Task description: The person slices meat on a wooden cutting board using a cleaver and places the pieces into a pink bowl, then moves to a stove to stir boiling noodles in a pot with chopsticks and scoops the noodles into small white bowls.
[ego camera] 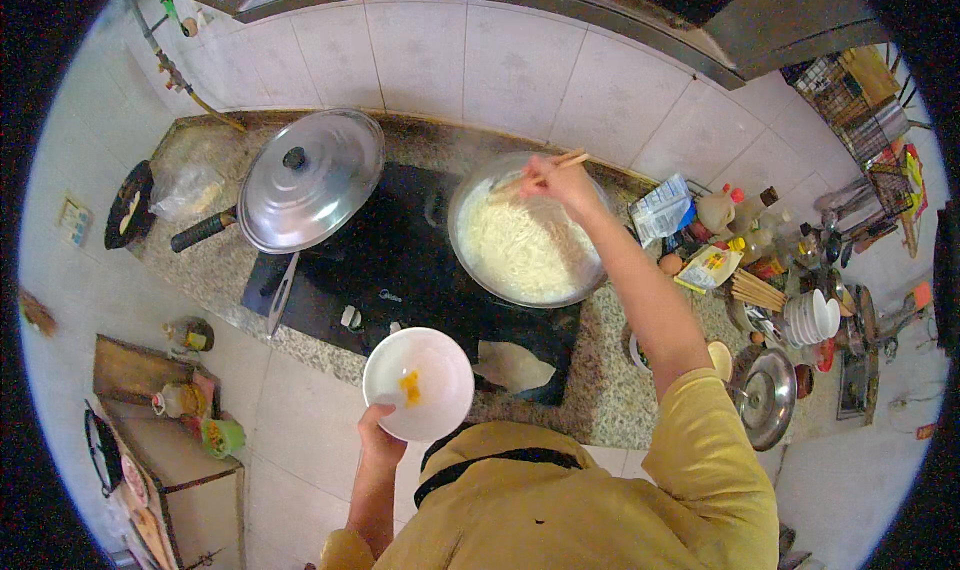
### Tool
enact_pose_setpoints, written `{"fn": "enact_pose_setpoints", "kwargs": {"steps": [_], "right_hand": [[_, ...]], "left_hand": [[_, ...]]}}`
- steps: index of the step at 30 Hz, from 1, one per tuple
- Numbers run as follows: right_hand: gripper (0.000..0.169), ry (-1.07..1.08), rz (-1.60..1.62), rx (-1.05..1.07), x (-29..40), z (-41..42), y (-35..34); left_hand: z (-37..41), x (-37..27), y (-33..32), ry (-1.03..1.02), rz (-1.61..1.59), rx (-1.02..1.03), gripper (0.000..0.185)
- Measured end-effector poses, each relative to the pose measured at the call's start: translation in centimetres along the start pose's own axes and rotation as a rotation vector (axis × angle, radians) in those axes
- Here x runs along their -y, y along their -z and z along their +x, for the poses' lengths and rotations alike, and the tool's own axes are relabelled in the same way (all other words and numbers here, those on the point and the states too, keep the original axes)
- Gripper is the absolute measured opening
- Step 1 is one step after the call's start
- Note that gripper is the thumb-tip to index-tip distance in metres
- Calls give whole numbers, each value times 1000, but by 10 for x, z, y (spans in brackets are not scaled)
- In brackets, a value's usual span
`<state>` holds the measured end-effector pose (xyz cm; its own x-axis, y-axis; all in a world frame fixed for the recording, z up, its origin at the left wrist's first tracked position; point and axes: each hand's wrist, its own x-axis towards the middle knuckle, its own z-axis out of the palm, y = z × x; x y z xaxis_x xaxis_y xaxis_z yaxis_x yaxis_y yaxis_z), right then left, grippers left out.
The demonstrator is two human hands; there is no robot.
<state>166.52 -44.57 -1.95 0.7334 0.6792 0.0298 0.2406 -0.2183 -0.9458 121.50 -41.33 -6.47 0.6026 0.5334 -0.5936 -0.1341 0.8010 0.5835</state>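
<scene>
My left hand [381,435] grips the rim of a white bowl [442,405], held over the front edge of the counter. A small orange-yellow bit of food [409,387] lies in the bowl. My right hand [555,184] is closed around wooden chopsticks [568,159] above a wide metal pan [496,294]. Pale noodles [517,251] in whitish liquid fill the pan, which stands on the right side of a black glass cooktop [420,270]. The chopsticks' lower ends reach toward the noodles; whether they touch is blurred.
A lidded pan [322,187] with a black handle stands at the cooktop's left. A pale cloth or paper [514,366] lies at its front. Along the right counter are an egg [670,264], seasoning bottles [757,232], stacked white bowls [806,319] and a metal lid [769,397].
</scene>
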Motion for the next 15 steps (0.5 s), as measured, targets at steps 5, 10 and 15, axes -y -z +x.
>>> {"fn": "enact_pose_setpoints", "kwargs": {"steps": [5,10,15], "right_hand": [[31,-43,-298,212,35,-18,34],[26,139,-179,-22,31,-37,49],[33,-49,-160,252,45,-64,53]], "left_hand": [[1,5,11,-5,-3,-7,71],[8,7,8,-38,29,22,70],[9,7,5,-30,16,6,70]]}}
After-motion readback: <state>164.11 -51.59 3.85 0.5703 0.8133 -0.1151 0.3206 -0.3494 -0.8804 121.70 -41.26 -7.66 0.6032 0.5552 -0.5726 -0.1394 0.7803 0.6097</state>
